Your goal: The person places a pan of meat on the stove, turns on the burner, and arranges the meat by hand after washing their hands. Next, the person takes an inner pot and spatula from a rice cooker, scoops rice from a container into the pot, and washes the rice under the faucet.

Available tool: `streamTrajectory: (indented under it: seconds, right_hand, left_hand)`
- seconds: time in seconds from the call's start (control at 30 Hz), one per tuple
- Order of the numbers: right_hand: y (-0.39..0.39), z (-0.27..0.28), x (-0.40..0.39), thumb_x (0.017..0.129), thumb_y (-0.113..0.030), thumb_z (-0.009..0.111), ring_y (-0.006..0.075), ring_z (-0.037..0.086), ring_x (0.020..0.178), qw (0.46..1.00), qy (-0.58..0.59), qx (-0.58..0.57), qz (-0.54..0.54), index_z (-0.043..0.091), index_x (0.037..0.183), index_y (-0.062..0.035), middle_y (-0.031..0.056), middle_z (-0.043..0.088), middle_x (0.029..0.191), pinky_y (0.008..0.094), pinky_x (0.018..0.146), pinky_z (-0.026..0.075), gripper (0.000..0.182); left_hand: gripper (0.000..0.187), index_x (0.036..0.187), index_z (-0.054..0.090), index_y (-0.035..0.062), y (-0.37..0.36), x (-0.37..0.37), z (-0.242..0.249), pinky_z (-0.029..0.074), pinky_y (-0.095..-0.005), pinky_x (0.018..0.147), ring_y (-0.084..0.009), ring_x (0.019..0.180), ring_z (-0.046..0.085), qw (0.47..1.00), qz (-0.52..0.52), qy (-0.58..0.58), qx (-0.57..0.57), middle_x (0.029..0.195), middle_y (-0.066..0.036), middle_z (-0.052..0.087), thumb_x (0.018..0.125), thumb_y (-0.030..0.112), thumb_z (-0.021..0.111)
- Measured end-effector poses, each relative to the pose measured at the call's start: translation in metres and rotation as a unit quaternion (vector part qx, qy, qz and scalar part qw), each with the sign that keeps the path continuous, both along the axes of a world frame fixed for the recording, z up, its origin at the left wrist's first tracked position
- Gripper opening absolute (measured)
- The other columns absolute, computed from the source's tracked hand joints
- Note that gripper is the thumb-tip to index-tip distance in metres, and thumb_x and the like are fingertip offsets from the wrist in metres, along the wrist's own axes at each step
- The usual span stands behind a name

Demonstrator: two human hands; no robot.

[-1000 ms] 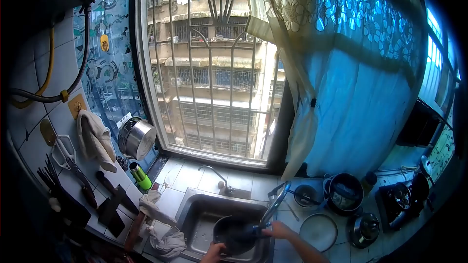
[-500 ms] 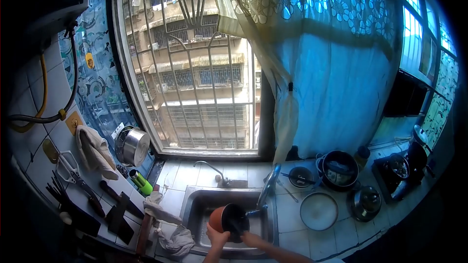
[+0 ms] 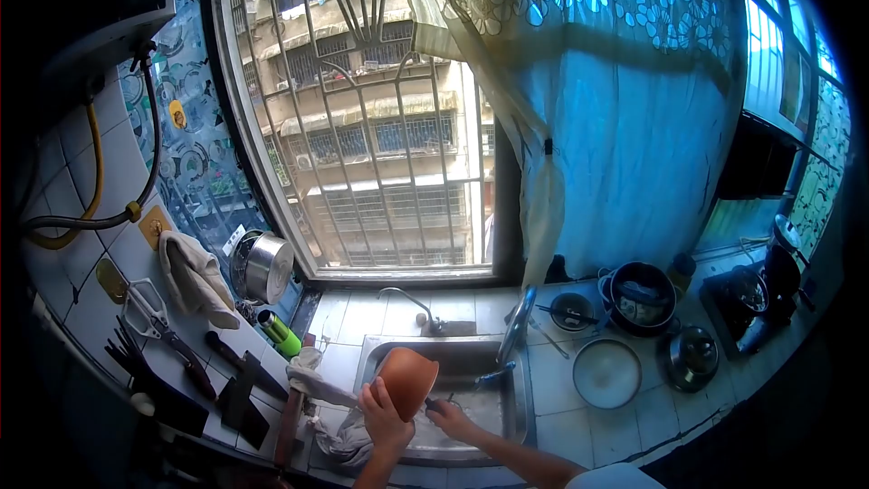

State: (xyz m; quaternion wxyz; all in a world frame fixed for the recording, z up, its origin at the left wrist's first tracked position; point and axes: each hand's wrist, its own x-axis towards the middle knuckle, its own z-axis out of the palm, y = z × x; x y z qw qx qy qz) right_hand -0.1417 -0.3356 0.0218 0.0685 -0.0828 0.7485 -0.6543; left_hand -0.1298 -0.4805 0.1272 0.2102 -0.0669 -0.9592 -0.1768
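An orange-brown saucepan (image 3: 407, 379) is held tilted over the left part of the metal sink (image 3: 380, 341). Its outside faces me, so the inside is hidden. My left hand (image 3: 385, 417) is closed on the pan's near left side, fingers spread over the outer wall. Lower right of it, my right hand (image 3: 457, 422) wraps round a short black handle (image 3: 434, 406), which seems to belong to the pan. The sink's bottom looks wet behind my right hand.
A faucet (image 3: 516, 326) reaches over the sink's right side, and a thin tap (image 3: 407, 297) stands behind. Cloths (image 3: 344, 439) lie at the left edge. Right are a white-filled round dish (image 3: 606, 373), a lidded pot (image 3: 690, 358), a big pot (image 3: 639, 297) and a stove (image 3: 747, 308).
The saucepan has turned from showing its black inside to showing its orange-brown outside, and has risen slightly. My left hand has moved up its wall. The view has shifted a little.
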Motion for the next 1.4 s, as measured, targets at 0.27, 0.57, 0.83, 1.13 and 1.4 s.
streamTrajectory:
  seconds: [0.27, 0.57, 0.83, 1.13, 1.4]
  right_hand:
    - [-0.004, 0.04, 0.01, 0.087, -0.03, 0.054, 0.02, 0.057, 0.073, 0.996, 0.084, -0.012, -0.001, 0.047, 0.108, -0.0015, 0.0144, 0.058, 0.083, 0.0326, 0.065, 0.043, 0.035]
    - [0.005, 0.119, 0.047, 0.085, -0.015, 0.054, 0.0265, 0.052, 0.105, 0.998, 0.047, 0.034, 0.025, 0.046, 0.116, -0.002, 0.0168, 0.055, 0.111, 0.0342, 0.089, 0.041, 0.035]
    - [0.015, 0.122, 0.075, 0.085, -0.03, 0.051, 0.033, 0.055, 0.088, 0.986, 0.023, 0.13, 0.099, 0.051, 0.104, -0.0042, 0.0183, 0.057, 0.092, 0.04, 0.073, 0.042, 0.032]
    - [0.095, 0.112, 0.201, 0.086, -0.037, 0.048, 0.0255, 0.06, 0.075, 0.979, -0.091, 0.158, 0.094, 0.05, 0.113, -0.0014, 0.0162, 0.061, 0.091, 0.0353, 0.061, 0.047, 0.044]
    - [0.255, 0.165, 0.39, 0.09, -0.031, 0.046, 0.0081, 0.049, 0.053, 0.986, -0.103, -0.126, 0.045, 0.06, 0.1, -0.0024, 0.0041, 0.059, 0.064, 0.0209, 0.047, 0.036, 0.034]
  left_hand:
    - [0.1, 0.136, 0.01, 0.0078, -0.02, -0.006, -0.011, 0.028, -0.0507, 0.096, -0.0464, 0.118, 0.027, 0.979, -0.04, 0.193, 0.045, 0.128, -0.028, 0.021, 0.061, 0.018, 0.076]
    - [0.113, 0.137, -0.004, 0.0276, -0.029, -0.021, -0.022, 0.026, -0.0454, 0.102, -0.034, 0.128, 0.015, 0.91, -0.133, 0.343, 0.192, 0.137, -0.013, 0.006, 0.062, 0.015, 0.08]
    - [0.091, 0.137, 0.005, 0.0102, 0.013, 0.032, -0.065, 0.037, -0.0401, 0.094, -0.0291, 0.11, 0.041, 0.824, -0.011, 0.094, 0.559, 0.125, -0.018, 0.03, 0.06, -0.009, 0.05]
    - [0.028, 0.087, 0.056, 0.0001, 0.077, 0.175, -0.045, 0.05, -0.0407, 0.057, -0.0243, 0.065, 0.057, 0.405, 0.122, -0.419, 0.803, 0.07, -0.009, 0.057, 0.076, 0.025, 0.05]
    - [0.053, 0.119, 0.048, 0.002, 0.215, 0.301, -0.036, 0.041, -0.0419, 0.089, -0.0279, 0.104, 0.052, 0.41, -0.152, -0.476, 0.763, 0.117, -0.015, 0.053, 0.08, 0.038, 0.052]
